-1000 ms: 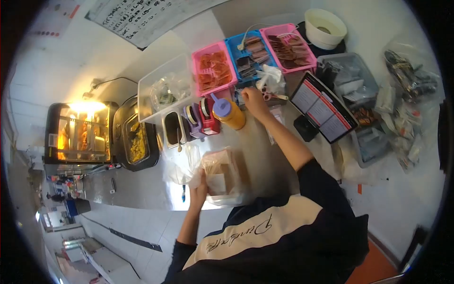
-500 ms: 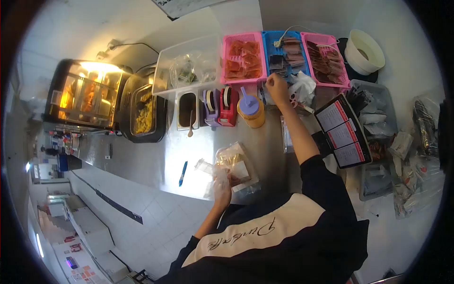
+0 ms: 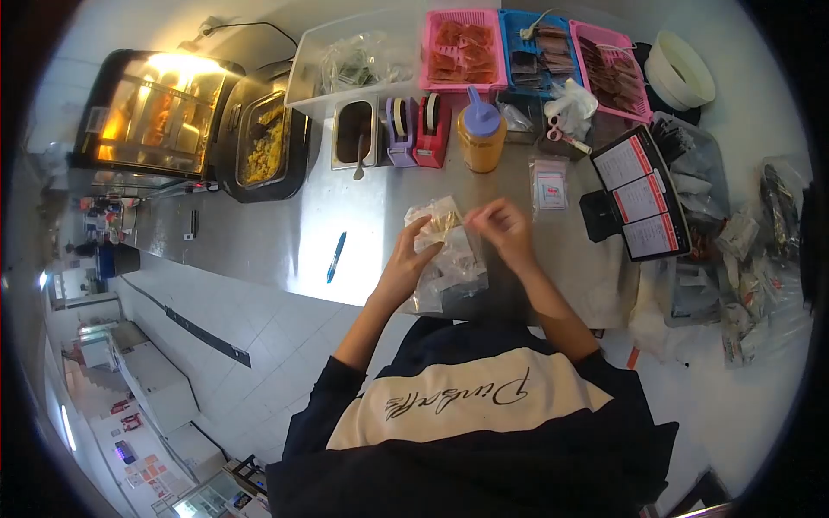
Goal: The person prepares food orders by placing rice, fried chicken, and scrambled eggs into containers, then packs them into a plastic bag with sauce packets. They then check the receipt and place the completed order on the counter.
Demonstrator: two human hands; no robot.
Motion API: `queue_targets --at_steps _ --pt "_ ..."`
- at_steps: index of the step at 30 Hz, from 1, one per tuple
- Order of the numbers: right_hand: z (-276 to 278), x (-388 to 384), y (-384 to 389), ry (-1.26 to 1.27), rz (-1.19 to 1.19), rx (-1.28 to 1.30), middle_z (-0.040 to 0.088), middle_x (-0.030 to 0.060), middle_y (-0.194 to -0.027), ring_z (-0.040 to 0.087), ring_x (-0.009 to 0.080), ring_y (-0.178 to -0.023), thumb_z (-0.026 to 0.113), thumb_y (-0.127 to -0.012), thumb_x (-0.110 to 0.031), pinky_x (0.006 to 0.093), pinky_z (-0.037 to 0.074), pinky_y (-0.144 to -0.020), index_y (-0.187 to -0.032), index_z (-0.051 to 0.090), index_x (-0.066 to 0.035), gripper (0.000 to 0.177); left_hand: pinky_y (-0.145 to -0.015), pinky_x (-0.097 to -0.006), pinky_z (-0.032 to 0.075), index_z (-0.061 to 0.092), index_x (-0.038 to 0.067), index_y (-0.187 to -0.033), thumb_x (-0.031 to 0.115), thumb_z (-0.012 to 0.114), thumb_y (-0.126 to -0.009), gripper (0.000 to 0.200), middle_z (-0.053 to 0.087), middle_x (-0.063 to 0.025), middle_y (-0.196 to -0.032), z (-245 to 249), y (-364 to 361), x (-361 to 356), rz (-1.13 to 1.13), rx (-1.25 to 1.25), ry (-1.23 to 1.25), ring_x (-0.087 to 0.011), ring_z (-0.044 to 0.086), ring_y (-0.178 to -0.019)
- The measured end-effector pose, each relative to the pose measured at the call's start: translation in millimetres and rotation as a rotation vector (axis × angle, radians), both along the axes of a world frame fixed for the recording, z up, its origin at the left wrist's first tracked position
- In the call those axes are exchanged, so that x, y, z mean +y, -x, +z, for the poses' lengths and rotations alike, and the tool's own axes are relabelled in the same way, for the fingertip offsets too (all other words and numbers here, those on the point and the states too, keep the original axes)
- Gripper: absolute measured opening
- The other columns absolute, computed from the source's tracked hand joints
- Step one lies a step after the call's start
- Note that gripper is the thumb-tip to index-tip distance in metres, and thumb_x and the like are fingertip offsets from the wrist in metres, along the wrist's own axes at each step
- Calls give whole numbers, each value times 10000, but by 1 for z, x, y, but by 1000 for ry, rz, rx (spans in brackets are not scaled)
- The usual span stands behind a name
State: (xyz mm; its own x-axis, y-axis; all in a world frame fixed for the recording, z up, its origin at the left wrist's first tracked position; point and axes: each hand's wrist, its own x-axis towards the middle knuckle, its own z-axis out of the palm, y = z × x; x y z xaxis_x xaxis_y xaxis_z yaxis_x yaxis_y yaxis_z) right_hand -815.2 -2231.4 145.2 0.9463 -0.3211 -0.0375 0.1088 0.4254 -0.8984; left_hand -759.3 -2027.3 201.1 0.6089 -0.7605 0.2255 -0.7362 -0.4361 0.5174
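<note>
Both hands meet over the steel counter (image 3: 285, 233), each closed on the same clear plastic bag (image 3: 453, 268). The left hand (image 3: 413, 252) grips the bag's top edge from its own side, thumb and fingers folded round the film. The right hand (image 3: 505, 226) pinches the opposite corner of that edge between narrow fingertips. Held at two points like this, the limp film is stretched across the top. The bag's lower part rests on the counter near the wrists, so the surface seems to bear the weight of its pale, boxy contents. What those contents are I cannot tell.

Just beyond the right hand lies a small zip packet (image 3: 549, 183). Farther ahead stand an orange squeeze bottle (image 3: 480, 138), a red tape dispenser (image 3: 432, 129) and a purple tape dispenser (image 3: 400, 129), lined up along the back, probably to leave the middle for handling. A blue pen (image 3: 335, 256) lies out to the left of the left hand.
</note>
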Motion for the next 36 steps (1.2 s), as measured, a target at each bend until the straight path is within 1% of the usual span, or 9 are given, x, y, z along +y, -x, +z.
queue_targets --at_steps 5,9,13,17,20,24,29,32,36 --pt "-14 19 7 361 282 195 626 28 -803 598 80 -780 689 -781 -45 248 486 -692 -795 579 -23 113 -899 -359 446 607 -35 -991 -36 543 -697 301 549 -197 -1111 -11 -16 11 -119 254 -84 -329 530 -1062" --pt "10 18 -2 797 270 73 619 78 -778 625 172 -737 674 -749 -44 260 490 -669 -809 585 2 116 -777 -339 508 620 -50 -938 11 587 -711 237 644 -203 -943 -25 -26 11 -58 336 51 -301 647 -877" --pt "20 43 2 984 223 -151 611 115 -824 625 269 -797 635 -763 -66 320 507 -687 -815 576 4 105 -601 -255 531 669 -69 -828 163 648 -814 233 679 -135 -733 -24 -38 7 210 875 -21 -153 656 -630" --pt "7 56 3 1334 248 -326 609 114 -892 615 277 -873 599 -773 -53 369 512 -730 -839 584 -14 78 -554 -275 528 669 -94 -743 160 657 -798 260 654 -140 -645 -30 -50 4 210 1028 76 -177 653 -588" --pt "5 48 7 1354 199 -395 611 112 -917 609 278 -875 589 -764 -43 370 515 -737 -896 608 -28 135 -555 -275 534 604 -92 -854 154 655 -830 252 664 -153 -712 -30 -50 4 238 1075 -6 -173 659 -628" --pt "10 36 17 1025 111 -230 621 128 -881 619 284 -830 604 -772 -40 356 506 -709 -908 618 -16 139 -640 -287 550 334 14 -1001 78 599 -888 295 659 -161 -884 -35 -9 -3 309 1145 511 -174 669 -766" --pt "5 28 22 779 158 -92 629 156 -808 626 301 -750 626 -775 -44 344 489 -670 -864 632 1 100 -661 -314 543 435 3 -979 76 599 -878 205 661 -137 -911 -32 22 -9 185 292 243 -220 674 -763" --pt "0 24 17 810 139 -173 644 143 -807 647 250 -727 647 -769 -45 318 505 -657 -859 645 8 104 -645 -313 538 556 18 -964 49 642 -832 160 648 -110 -864 -33 21 -12 167 189 206 -232 670 -759" --pt "-5 25 18 548 130 20 672 101 -820 650 143 -727 671 -784 -45 268 517 -654 -872 662 14 107 -621 -314 524 595 21 -928 36 651 -810 131 633 -111 -832 -25 15 -14 93 145 159 -237 665 -745"
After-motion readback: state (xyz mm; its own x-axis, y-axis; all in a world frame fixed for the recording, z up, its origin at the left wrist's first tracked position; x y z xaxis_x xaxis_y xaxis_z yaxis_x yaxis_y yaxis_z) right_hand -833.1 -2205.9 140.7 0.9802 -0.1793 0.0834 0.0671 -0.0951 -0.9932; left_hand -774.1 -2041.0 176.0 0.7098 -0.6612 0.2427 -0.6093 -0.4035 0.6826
